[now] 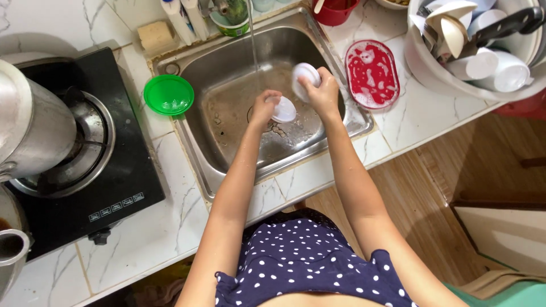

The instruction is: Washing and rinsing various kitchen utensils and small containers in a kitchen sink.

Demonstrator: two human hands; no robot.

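Over the steel sink (227, 51) my left hand (263, 107) grips a small white oval lid (284, 109). My right hand (323, 90) holds a second white round lid (305, 78) upright just beside it. A thin stream of water (252, 40) falls from the tap into the basin, a little left of both hands. Food scraps lie around the drain (267, 126) below the lids.
A green lid (168, 94) sits on the sink's left rim, a soapy red oval lid (372, 74) on the right counter. A large basin (432, 74) of washed white dishes stands at the far right. A gas stove (91, 170) with a steel pot (28, 119) is left.
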